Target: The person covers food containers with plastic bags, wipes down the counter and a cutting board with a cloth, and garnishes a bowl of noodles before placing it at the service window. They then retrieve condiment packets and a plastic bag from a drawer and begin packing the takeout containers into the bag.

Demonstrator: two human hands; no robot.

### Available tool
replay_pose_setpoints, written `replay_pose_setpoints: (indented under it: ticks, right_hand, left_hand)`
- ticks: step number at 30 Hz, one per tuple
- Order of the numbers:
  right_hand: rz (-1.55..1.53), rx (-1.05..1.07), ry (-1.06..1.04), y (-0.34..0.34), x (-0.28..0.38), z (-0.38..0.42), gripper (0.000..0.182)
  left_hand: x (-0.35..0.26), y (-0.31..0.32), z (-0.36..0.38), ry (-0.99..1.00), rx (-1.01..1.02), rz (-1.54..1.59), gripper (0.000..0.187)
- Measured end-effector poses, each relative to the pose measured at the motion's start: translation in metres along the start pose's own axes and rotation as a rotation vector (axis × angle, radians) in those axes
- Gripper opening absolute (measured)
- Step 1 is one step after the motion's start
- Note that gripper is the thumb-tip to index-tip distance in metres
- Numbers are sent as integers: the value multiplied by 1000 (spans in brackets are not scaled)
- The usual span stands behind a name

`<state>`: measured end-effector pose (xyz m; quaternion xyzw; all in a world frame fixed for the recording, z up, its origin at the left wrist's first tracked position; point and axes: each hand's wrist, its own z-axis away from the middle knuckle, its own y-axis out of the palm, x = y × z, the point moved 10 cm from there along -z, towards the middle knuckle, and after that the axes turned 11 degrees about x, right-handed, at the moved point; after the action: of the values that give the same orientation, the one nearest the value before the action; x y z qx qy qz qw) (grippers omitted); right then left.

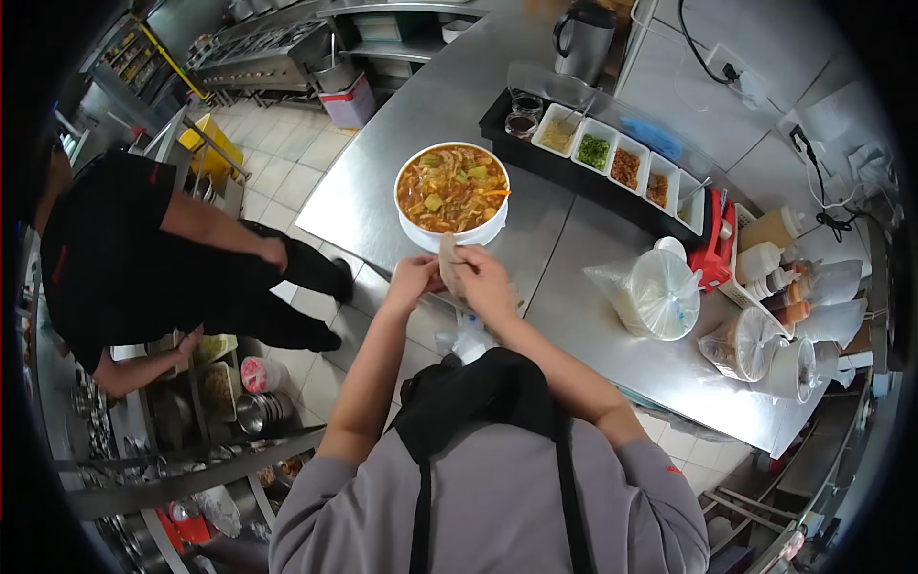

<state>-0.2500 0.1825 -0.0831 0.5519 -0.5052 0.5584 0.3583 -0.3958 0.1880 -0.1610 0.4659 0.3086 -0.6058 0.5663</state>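
Note:
Both of my hands meet over the front edge of the steel counter, fingers closed on a folded tan cloth [449,260]. My left hand [418,282] pinches it from the left, and my right hand [485,284] grips its right side. Just beyond them stands a large white bowl [403,209] filled almost to the rim with a reddish-brown stew [449,187] of vegetable chunks. Beneath the bowl a white plate [490,235] shows along the near side. Below my wrists hangs a crumpled clear plastic bag [469,337].
A black topping holder [493,134] with several white tubs runs along the wall. Right of my hands stand bagged containers [660,297] and sauce bottles [760,260]. A metal jug [585,43] is at the back. On the left, a person in black [115,249] stands close by.

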Motion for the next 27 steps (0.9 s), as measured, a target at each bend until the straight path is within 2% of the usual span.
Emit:
replay_pose_setpoints:
  ticks: [1, 4, 5, 7, 8, 9, 11, 13, 14, 15, 16, 17, 18, 19, 21, 24, 27]
  right_hand:
    - [-15, 1, 72, -14, 1, 1, 20]
    - [158, -223, -164, -86, 66, 15, 19]
    - [295, -183, -165, -91, 66, 15, 19]
    - [568, -93, -168, -99, 58, 11, 19]
    - [808, 101, -188, -83, 37, 3, 21]
    - [907, 220, -161, -81, 13, 2, 20]
    - [1105, 460, -114, -78, 5, -9, 19]
    - [1140, 236, 54, -135, 42, -49, 17]
    - [985, -5, -41, -175, 50, -63, 16]
    - [1069, -132, -58, -207, 58, -79, 17]
    - [1135, -221, 41, -245, 49, -103, 17]
    - [1182, -141, 162, -285, 3, -135, 13]
    - [1296, -145, 221, -297, 4, -142, 13]
    - [1300, -105, 325, -311, -26, -153, 15]
    - [1387, 40, 316, -299, -54, -164, 13]
    - [1412, 46, 377, -297, -50, -165, 19]
    - [1375, 26, 374, -323, -66, -171, 19]
  left_hand:
    - [-7, 3, 11, -4, 41, 0, 32]
    - [-6, -21, 37, -44, 38, 1, 37]
    - [-8, -28, 51, -63, 18, -1, 38]
    - [-3, -43, 68, -128, 8, -20, 37]
    - [-2, -50, 74, -123, 15, -39, 37]
    - [-1, -57, 81, -121, 24, -60, 37]
    - [-4, -73, 87, -107, 27, -124, 36]
    - [-3, -87, 97, -97, -3, -194, 35]
    - [-2, -91, 101, -93, -18, -211, 36]
    - [-3, -96, 106, -93, -33, -228, 37]
    - [-2, -100, 110, -97, -51, -246, 38]
    - [-3, -102, 114, -86, -55, -271, 38]
    - [-4, -102, 118, -73, -58, -295, 38]
    - [-5, -102, 121, -57, -62, -318, 38]
    - [-7, -98, 128, -50, -48, -401, 39]
    - [-11, -98, 143, -44, -66, -432, 37]
    - [-10, -104, 151, -50, -106, -454, 36]
